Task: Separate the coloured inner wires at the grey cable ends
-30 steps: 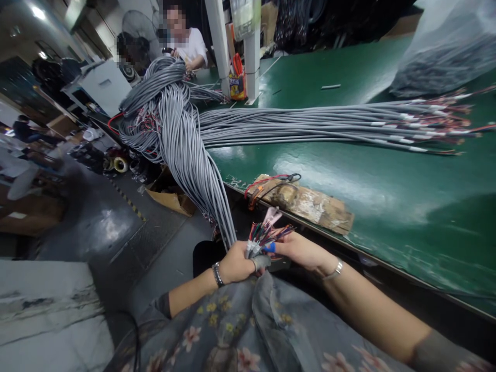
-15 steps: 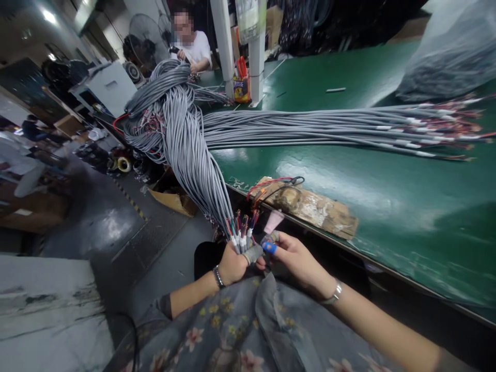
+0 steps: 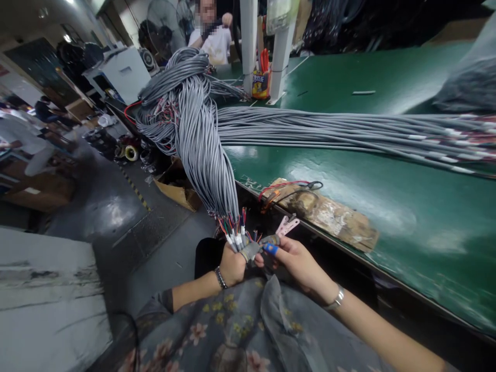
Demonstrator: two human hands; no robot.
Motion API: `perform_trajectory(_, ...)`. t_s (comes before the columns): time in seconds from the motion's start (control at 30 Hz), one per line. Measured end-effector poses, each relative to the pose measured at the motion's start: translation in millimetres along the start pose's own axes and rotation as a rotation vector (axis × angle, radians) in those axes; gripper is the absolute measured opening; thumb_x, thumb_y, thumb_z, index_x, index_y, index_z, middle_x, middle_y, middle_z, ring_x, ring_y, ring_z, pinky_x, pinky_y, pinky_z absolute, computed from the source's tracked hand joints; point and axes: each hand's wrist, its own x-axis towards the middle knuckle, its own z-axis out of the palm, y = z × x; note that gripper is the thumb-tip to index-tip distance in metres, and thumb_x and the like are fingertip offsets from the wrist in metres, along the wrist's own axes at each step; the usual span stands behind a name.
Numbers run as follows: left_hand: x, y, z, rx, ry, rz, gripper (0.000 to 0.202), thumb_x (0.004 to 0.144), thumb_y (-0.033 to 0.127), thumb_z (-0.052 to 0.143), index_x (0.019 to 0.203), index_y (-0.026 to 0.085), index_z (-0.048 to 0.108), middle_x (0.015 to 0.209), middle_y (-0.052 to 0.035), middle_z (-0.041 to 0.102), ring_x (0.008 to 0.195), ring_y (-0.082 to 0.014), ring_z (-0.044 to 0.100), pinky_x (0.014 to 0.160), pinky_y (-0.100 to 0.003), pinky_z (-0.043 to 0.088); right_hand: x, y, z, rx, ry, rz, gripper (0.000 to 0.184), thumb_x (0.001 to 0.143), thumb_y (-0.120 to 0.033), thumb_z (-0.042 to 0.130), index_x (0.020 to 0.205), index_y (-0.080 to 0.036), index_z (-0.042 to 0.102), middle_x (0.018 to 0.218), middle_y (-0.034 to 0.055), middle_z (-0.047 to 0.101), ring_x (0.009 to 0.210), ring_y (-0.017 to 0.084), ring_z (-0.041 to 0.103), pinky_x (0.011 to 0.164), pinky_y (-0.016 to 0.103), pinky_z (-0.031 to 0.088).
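My left hand is closed around the ends of several grey cables, just above my lap. White sleeves and bare coloured wires stick up out of that fist. My right hand meets the left thumb, its thumb and forefinger pinched together. Whatever lies between those fingertips is hidden, though a few thin coloured wires show right beside them. Grey wrapping covers the left thumb and right forefinger; blue wrapping is on the right thumb. A pink clip is just beyond the right fingers, at the table edge.
Another long bundle of grey cables lies across the green table. A worn wooden board with red and black leads rests at the near edge. Behind stand a white post and a person. A cardboard box sits below left.
The view has shifted, so the table and cables appear further right. Both hands stay together at the cable ends. The person across the table has raised a hand.
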Motion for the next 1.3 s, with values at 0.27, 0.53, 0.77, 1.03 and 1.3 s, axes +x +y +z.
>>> perform_trajectory(0.27, 0, 11, 8.6, -0.135, 0.081, -0.08, 0.046, 0.048, 0.053, 0.079, 0.053, 0.014, 0.054, 0.04, -0.0002, 0.054, 0.037, -0.0139, 0.054, 0.042, -0.026, 0.046, -5, 3, -1, 0.128, -0.023, 0.056, 0.03, 0.062, -0.043, 0.081, 0.068, -0.018, 0.065, 0.06, -0.0004, 0.06, 0.049, 0.01, 0.046, 0.046, 0.023, 0.039)
perform_trajectory(0.53, 1, 18, 10.7, -0.152, -0.065, -0.113, 0.042, 0.05, 0.046, 0.08, 0.056, 0.014, 0.053, 0.04, 0.0012, 0.053, 0.033, -0.009, 0.047, 0.037, -0.021, 0.037, 3, 1, -27, 0.358, 0.038, 0.038, 0.043, 0.067, -0.063, 0.069, 0.078, -0.021, 0.069, 0.069, 0.0032, 0.062, 0.058, 0.016, 0.054, 0.056, 0.029, 0.048)
perform_trajectory(0.77, 5, 30, 24.1, -0.133, -0.194, -0.201, 0.043, 0.045, 0.046, 0.08, 0.054, 0.015, 0.052, 0.039, 0.0009, 0.051, 0.033, -0.0089, 0.046, 0.035, -0.021, 0.035, 20, -8, -23, 0.359, 0.038, -0.069, 0.044, 0.068, -0.063, 0.068, 0.082, -0.021, 0.069, 0.069, 0.0024, 0.064, 0.06, 0.015, 0.055, 0.058, 0.029, 0.048)
perform_trajectory(1.03, 7, 31, 28.7, -0.093, -0.158, -0.227, 0.043, 0.04, 0.044, 0.082, 0.049, 0.014, 0.052, 0.036, 0.0001, 0.051, 0.03, -0.0087, 0.045, 0.033, -0.02, 0.034, 21, -8, -15, 0.488, 0.136, -0.075, 0.037, 0.063, -0.056, 0.076, 0.07, -0.021, 0.069, 0.068, 0.001, 0.064, 0.063, 0.015, 0.055, 0.063, 0.029, 0.049)
perform_trajectory(1.3, 9, 32, 31.2, -0.034, -0.151, -0.215, 0.045, 0.04, 0.047, 0.082, 0.049, 0.014, 0.053, 0.035, 0.0007, 0.05, 0.028, -0.0079, 0.043, 0.032, -0.02, 0.033, 24, -6, -14, 0.519, 0.135, -0.069, 0.037, 0.059, -0.053, 0.08, 0.072, -0.019, 0.07, 0.066, 0.0003, 0.065, 0.062, 0.014, 0.055, 0.063, 0.027, 0.048)
